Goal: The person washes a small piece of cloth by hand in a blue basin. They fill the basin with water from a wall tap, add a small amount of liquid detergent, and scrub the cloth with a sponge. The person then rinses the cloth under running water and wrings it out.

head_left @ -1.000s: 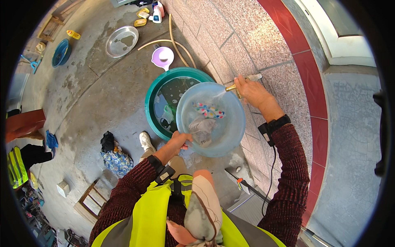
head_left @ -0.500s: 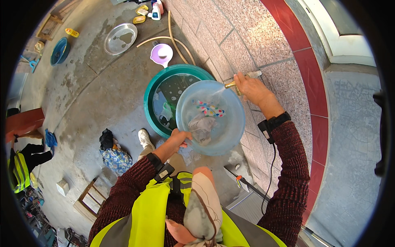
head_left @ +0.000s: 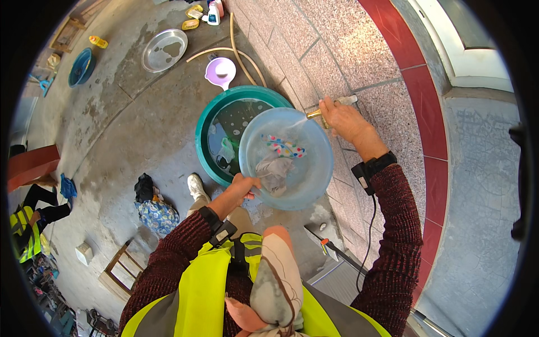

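Note:
My left hand [head_left: 242, 187] grips the near rim of a translucent light-blue basin [head_left: 309, 182], held up over a larger green basin [head_left: 205, 130]. In the blue basin lie a grey cloth [head_left: 273, 170] and a colourful spotted cloth [head_left: 284, 147], with some water. My right hand [head_left: 339, 116] is closed on a brass tap [head_left: 314, 115] on the granite wall, and water streams from it into the blue basin. The green basin holds dark soapy water and several clothes.
A lilac scoop [head_left: 220, 72], a beige hose [head_left: 236, 50] and a round metal tray [head_left: 164, 50] lie beyond the basins. A blue tub [head_left: 81, 67] and bottles [head_left: 213, 14] sit farther off. A patterned cloth heap [head_left: 154, 210] lies by my white shoe [head_left: 197, 187]. Another person [head_left: 28, 230] crouches at left.
The blue basin has stayed under the running tap with both hands in place. The person at the left edge has shifted lower and further toward the edge.

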Available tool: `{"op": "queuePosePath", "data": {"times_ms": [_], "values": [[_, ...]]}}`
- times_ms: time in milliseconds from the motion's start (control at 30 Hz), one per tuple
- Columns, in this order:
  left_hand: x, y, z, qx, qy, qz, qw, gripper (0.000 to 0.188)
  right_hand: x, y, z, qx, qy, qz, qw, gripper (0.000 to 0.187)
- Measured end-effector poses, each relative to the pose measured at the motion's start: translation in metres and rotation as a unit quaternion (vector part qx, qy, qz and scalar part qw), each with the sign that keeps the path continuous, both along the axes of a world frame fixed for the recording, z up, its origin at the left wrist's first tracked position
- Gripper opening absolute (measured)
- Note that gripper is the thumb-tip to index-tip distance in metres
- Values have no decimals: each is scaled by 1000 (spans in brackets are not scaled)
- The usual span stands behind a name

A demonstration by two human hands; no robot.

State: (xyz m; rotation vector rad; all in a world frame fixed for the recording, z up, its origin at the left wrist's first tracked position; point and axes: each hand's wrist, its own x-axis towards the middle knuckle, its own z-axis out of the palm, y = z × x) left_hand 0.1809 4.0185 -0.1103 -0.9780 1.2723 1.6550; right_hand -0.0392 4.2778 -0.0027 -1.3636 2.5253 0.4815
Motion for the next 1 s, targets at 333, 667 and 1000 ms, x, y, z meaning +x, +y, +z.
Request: {"op": "queuePosePath", "data": {"times_ms": [333, 667, 1000], "values": [[0, 0, -3, 10, -9, 9, 1000, 20, 0, -1, 3, 3, -16, -10, 1000, 60], [0, -2, -5, 11, 2, 19, 1000, 20, 0, 0, 4, -14, -16, -2, 1000, 64], [-3, -1, 3, 0, -8, 16, 1000, 21, 0, 3, -3, -13, -7, -6, 1000, 59]]}}
